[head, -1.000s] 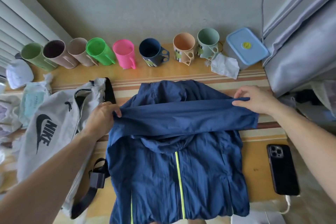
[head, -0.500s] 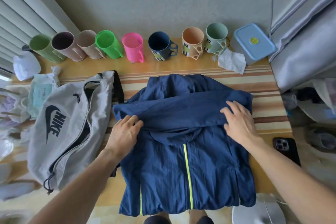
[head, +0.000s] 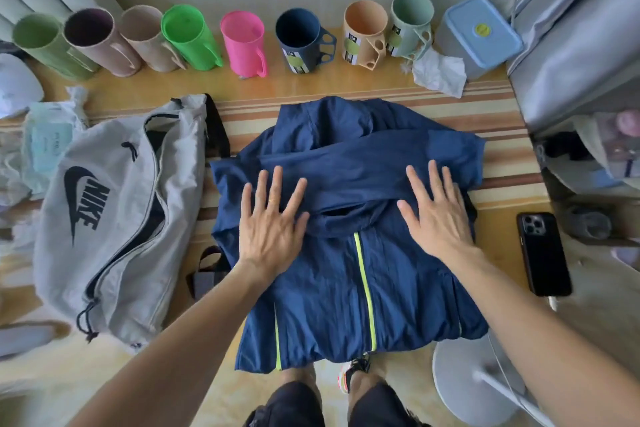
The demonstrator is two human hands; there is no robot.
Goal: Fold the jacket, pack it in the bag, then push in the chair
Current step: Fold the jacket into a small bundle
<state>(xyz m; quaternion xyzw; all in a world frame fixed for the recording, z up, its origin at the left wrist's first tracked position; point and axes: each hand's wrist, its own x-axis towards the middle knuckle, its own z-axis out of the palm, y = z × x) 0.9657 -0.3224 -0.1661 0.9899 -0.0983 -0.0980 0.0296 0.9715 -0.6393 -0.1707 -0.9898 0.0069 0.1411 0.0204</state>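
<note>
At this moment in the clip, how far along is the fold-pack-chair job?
Early. Done: the jacket lies on the table with its sleeves folded across the chest. In hand: the left hand and right hand press flat on that fold, fingers spread, gripping nothing. Left: the lower half is unfolded, the grey bag lies beside it unzipped with no jacket inside, and no chair is identifiable.

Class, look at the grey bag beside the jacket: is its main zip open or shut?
Open. The grey bag lies on the table with its long zip parted, showing a dark gap from top to bottom.
</note>
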